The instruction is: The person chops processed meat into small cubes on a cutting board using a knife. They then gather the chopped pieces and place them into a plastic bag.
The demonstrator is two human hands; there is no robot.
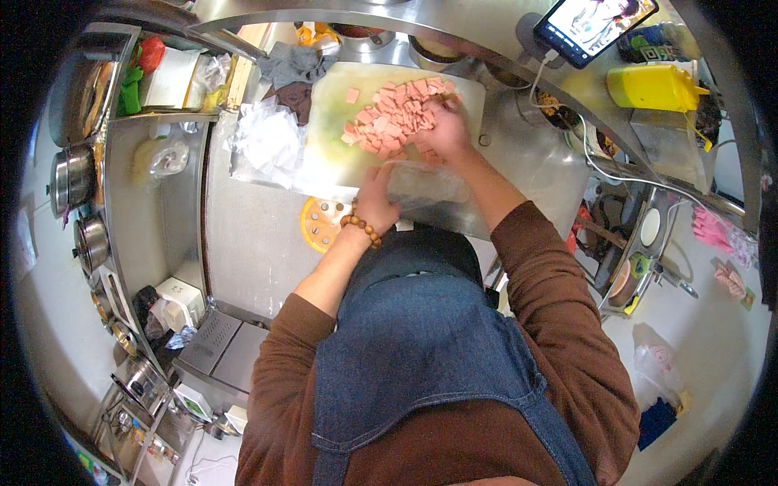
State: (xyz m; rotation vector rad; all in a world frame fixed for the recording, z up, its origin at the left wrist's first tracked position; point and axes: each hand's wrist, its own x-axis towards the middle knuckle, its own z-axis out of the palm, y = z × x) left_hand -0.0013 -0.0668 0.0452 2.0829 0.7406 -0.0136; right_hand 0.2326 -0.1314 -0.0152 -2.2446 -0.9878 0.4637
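A heap of small flat pink meat pieces [389, 118], perhaps luncheon meat, lies on a pale cutting board [331, 149] stained yellow-green. My right hand [448, 130] is at the heap's right side, its blurred fingers curled against the pieces. Whether it grips any is hidden. Pieces also show just below its palm. At the board's near edge, my left hand [380, 197] pinches a clear plastic bag [425, 182] that spreads to the right, below my right hand. One meat piece [352, 95] lies apart on the left.
Crumpled clear plastic bags [267, 140] and a grey cloth [295, 64] lie left of the board. Metal pots [364, 39] stand behind it. Above right, a shelf carries a lit phone [595, 27] on a white cable and a yellow squeeze bottle [653, 88].
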